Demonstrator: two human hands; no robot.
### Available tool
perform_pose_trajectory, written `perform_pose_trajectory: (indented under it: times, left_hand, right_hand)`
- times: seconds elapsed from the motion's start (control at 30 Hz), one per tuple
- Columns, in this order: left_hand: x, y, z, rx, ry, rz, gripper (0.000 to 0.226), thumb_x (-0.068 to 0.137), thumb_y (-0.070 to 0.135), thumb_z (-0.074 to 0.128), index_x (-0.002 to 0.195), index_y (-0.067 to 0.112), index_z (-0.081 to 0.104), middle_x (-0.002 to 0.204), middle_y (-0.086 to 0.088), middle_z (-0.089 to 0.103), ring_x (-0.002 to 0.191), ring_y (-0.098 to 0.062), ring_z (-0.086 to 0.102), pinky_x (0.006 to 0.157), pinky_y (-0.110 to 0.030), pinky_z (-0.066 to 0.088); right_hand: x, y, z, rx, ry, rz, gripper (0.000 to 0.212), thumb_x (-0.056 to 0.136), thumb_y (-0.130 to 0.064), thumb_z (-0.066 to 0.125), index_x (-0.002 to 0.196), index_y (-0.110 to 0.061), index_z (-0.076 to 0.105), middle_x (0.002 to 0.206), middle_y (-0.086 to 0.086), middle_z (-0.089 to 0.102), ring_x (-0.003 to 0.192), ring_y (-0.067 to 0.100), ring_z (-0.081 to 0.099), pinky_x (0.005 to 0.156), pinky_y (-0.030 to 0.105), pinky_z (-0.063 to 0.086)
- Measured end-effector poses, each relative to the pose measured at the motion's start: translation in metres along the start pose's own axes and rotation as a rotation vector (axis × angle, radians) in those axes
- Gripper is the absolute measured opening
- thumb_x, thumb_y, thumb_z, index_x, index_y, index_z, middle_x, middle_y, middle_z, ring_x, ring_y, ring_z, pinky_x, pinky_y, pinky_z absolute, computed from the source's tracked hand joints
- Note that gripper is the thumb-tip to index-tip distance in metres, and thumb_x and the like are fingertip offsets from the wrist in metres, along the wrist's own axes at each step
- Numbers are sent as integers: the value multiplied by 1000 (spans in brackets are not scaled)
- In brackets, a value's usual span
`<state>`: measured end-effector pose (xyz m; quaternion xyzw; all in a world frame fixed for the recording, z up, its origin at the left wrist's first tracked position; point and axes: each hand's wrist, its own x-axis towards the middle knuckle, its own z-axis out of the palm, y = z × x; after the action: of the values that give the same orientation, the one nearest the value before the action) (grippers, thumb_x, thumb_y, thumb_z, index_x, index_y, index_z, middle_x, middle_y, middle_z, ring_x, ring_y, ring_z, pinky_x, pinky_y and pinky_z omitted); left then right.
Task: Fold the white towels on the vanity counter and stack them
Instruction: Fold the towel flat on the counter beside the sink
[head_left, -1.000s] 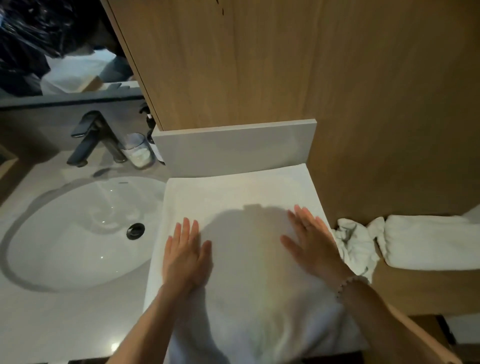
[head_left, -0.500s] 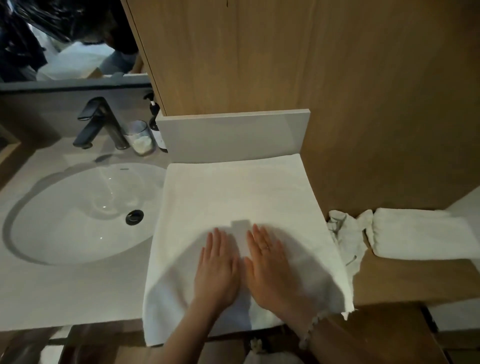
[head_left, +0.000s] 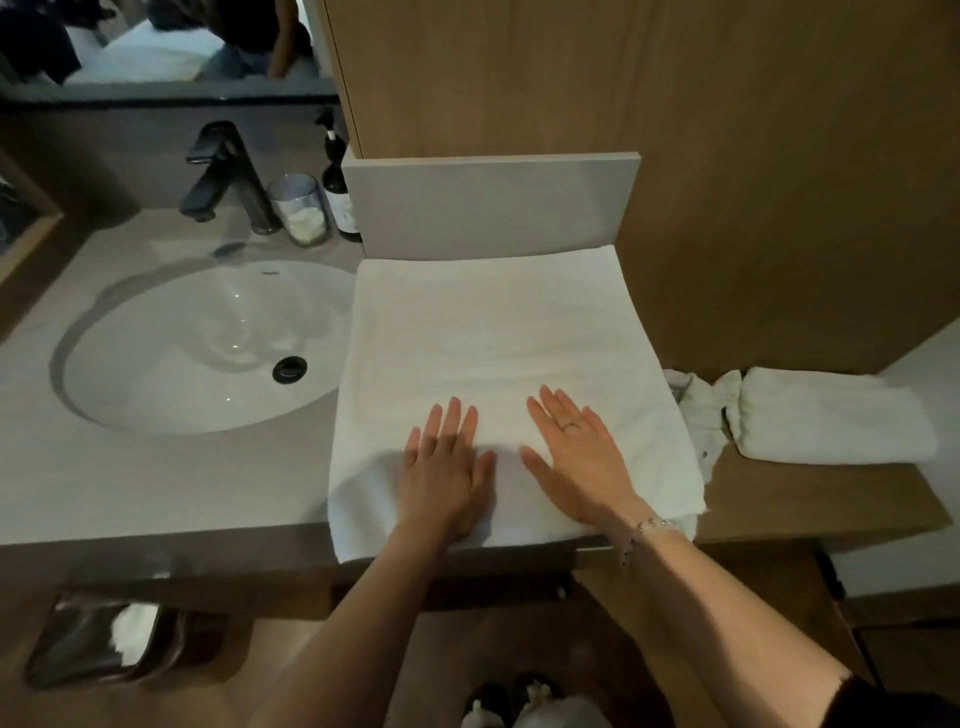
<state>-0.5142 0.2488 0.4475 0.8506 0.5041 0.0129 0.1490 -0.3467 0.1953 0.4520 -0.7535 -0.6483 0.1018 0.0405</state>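
Note:
A large white towel lies spread flat on the grey vanity counter, right of the sink, its near edge hanging a little over the counter front. My left hand presses flat on the towel's near part, fingers straight. My right hand, with a ring and a bead bracelet, lies flat beside it, fingers spread. A folded white towel rests on the lower wooden shelf at the right, with a crumpled white cloth between it and the spread towel.
An oval sink with a black drain fills the counter's left. A dark faucet, a glass and a pump bottle stand behind it. A grey backsplash and wood panelling rise behind the towel. A bin sits below.
My hands slid from the towel's far half toward me, met at its near middle, and have now parted slightly. The view has pulled back and tilted down.

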Motion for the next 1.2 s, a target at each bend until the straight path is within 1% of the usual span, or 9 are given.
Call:
perform_pose_trajectory:
  times: [0.17, 0.27, 0.53, 0.67, 0.77, 0.83, 0.97, 1.07, 1.2]
  left_hand:
    - [-7, -27, -7, 6, 66, -101, 69, 88, 53, 5, 151, 24, 6, 158, 5, -5, 146, -16, -7, 117, -35, -4]
    - [-12, -40, -14, -28, 10, -191, 57, 99, 41, 17, 150, 25, -1, 157, 7, -13, 145, -12, -13, 117, -33, -7]
    - [-14, -47, -17, 18, 2, -177, 57, 100, 43, 16, 151, 23, -1, 157, 4, -12, 145, -16, -13, 117, -34, -7]
    - [-17, -37, -26, 3, -75, -185, 62, 99, 48, 14, 151, 18, -2, 158, -1, -12, 145, -18, -13, 118, -39, -4]
    - [-23, -6, -24, 11, -40, -74, 76, 91, 62, 13, 151, 15, 11, 159, -2, 2, 146, -19, -2, 117, -37, 1]
    - [-29, 26, -19, -7, -51, 94, 84, 82, 68, 15, 149, 18, 18, 158, -1, 13, 146, -18, 7, 116, -31, 4]
    - [-39, 93, -5, 18, 21, 466, 57, 90, 47, 47, 139, 18, 44, 146, -3, 42, 137, -21, 35, 113, -28, 21]
    - [-37, 125, 2, 46, -125, 471, 57, 91, 37, 52, 142, 19, 35, 149, -3, 34, 136, -20, 30, 111, -32, 22]
    - [-31, 136, 6, 39, -99, 412, 47, 94, 23, 50, 139, 20, 39, 141, -3, 44, 128, -21, 39, 104, -31, 30]
  right_hand:
    - [-10, 39, -11, 24, -53, 80, 63, 98, -52, 16, 151, -23, 0, 158, -5, -8, 144, 10, -12, 115, 28, -10]
    - [-15, 48, -12, -29, -55, 74, 65, 96, -56, 11, 151, -23, -1, 158, -4, -8, 145, 11, -11, 116, 30, -8]
    - [-17, 68, -17, -52, -92, 201, 65, 96, -55, 11, 150, -25, -6, 157, -6, -15, 144, 13, -16, 114, 37, -11]
    - [-25, 74, -24, 374, 74, 233, 60, 100, -44, 25, 151, -20, 7, 159, -4, 2, 146, 13, -1, 116, 34, 0]
    - [-41, 79, -28, 737, 312, 516, 54, 100, -31, 36, 149, -15, 21, 155, 6, 22, 142, 24, 19, 114, 37, 18]
    - [-54, 78, -25, 814, 345, 632, 50, 99, -27, 39, 145, -10, 28, 150, 11, 32, 138, 27, 29, 111, 37, 25]
    - [-73, 76, -21, 988, 295, 650, 36, 98, -21, 45, 131, -9, 48, 128, 9, 54, 109, 19, 49, 88, 26, 36]
    - [-81, 81, -22, 1021, 314, 716, 34, 93, -18, 54, 125, -8, 53, 120, 9, 58, 105, 21, 52, 85, 27, 39]
    - [-86, 89, -27, 1163, 282, 746, 31, 89, -12, 60, 119, -6, 57, 102, 6, 63, 89, 18, 57, 79, 26, 46]
